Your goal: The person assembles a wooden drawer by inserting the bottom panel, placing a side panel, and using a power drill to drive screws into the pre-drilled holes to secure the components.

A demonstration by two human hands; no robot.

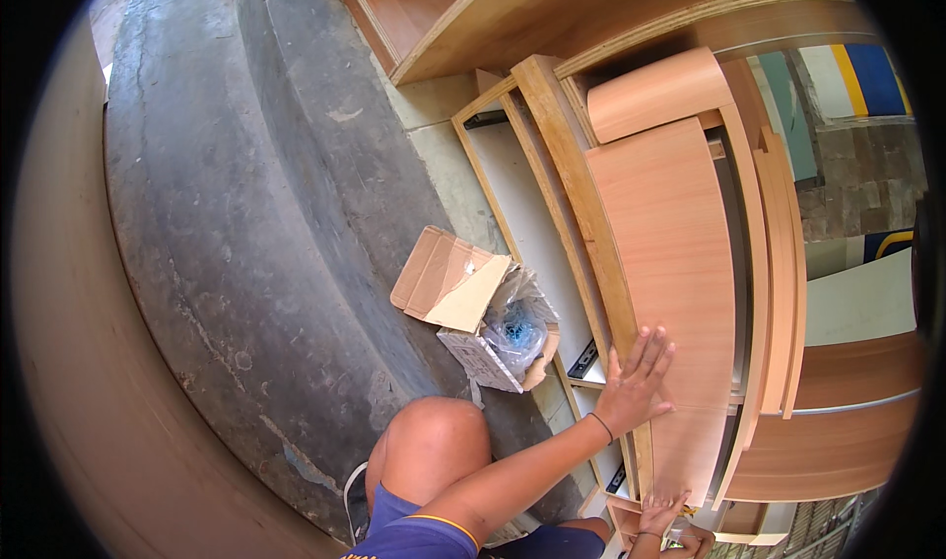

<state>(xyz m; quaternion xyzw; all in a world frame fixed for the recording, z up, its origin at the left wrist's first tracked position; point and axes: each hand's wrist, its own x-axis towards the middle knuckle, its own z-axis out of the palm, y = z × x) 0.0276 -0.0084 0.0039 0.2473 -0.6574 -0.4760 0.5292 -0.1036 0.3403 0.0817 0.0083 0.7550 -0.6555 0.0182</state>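
My left hand (636,386), with a dark band at the wrist, lies palm down and fingers spread across the long wood-toned panel (660,234) and its raw wooden edge strip (591,214). Near the lower edge of the view, a hand that appears to be my right hand (662,515) rests with extended fingers on the panel's near end. Close beside it, another hand (698,541) shows only in part; whose it is and what it holds I cannot make out. Beneath the panel is a white-lined wooden frame (522,184) fitted with black metal drawer runners (584,360).
Left of the frame stands an open cardboard box (483,357) holding a clear plastic bag (517,332) with small bluish pieces. A large wooden cabinet (512,27) lies at the far side. More laminated panels (778,273) stack to the right. Dark concrete floor (246,234) stretches left.
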